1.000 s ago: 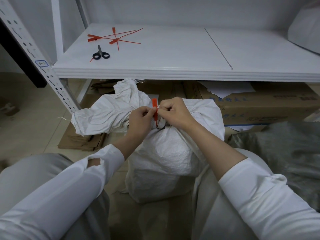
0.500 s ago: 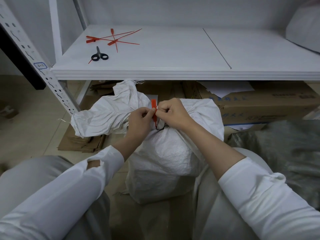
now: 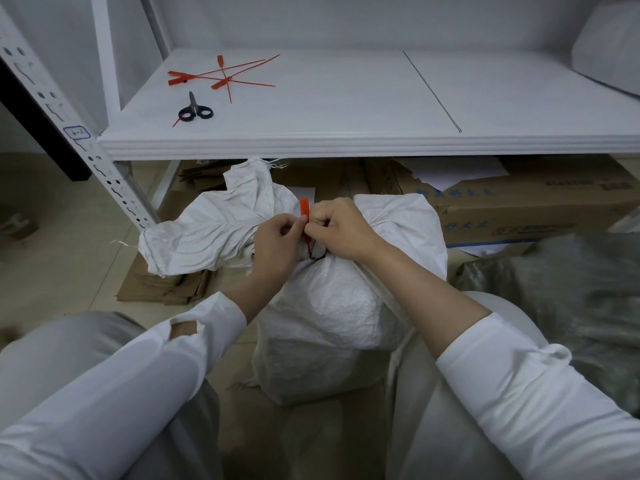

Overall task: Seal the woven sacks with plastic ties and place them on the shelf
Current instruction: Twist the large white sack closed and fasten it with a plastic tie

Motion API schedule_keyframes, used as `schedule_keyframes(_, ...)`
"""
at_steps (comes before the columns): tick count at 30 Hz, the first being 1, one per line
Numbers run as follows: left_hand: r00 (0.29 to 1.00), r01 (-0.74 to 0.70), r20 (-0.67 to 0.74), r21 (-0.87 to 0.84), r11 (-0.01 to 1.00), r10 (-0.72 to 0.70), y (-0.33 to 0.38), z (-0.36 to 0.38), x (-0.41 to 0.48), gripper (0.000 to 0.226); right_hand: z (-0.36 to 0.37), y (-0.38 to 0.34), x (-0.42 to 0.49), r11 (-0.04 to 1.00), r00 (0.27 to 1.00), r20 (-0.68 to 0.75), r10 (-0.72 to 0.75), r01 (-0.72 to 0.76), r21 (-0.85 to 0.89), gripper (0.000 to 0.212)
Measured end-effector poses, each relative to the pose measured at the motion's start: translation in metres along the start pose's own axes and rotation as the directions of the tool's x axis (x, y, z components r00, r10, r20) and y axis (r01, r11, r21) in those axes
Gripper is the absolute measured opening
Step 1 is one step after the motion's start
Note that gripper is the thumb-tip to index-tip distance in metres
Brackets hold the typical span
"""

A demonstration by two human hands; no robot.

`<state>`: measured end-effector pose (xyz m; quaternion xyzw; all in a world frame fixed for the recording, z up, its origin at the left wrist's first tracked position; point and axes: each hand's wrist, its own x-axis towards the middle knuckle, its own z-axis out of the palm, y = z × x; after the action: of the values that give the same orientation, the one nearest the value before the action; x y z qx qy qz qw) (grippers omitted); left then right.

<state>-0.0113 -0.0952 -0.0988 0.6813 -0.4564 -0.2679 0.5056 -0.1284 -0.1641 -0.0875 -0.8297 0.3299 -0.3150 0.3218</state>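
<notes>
Sack (image 3: 332, 306) with tie (image 3: 304, 207) below shelf (image 3: 346, 147) edge

The woven sack (image 3: 332, 306) is white with a fine crinkled weave. The plastic tie (image 3: 304, 211) at its neck is bright orange-red, as are the spare ties (image 3: 221, 76) at eleven o'clock on the white shelf (image 3: 346, 109). The scissors (image 3: 194, 110) have black handles. At three o'clock the cardboard box (image 3: 519, 209) is brown with blue print, and the second sack (image 3: 554, 289) is mottled grey. The sleeves (image 3: 519, 393) are white.
</notes>
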Motion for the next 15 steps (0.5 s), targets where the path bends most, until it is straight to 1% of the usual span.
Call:
schedule_keyframes(6,0.998,-0.053,-0.015,0.019,0.998,0.053,-0.0014,0.0005,-0.0016,0.028,-0.0017,-0.0024,-0.0011,1.000,1.000,0.018,0.018,-0.018,0.011,0.047)
schedule_keyframes(15,0.999,-0.015,-0.033,-0.054,0.998,0.013,-0.0030,0.0003,-0.0053,0.031,-0.0040,-0.0050,-0.0016,0.999,0.998,0.065,0.009,-0.007,-0.036,0.049)
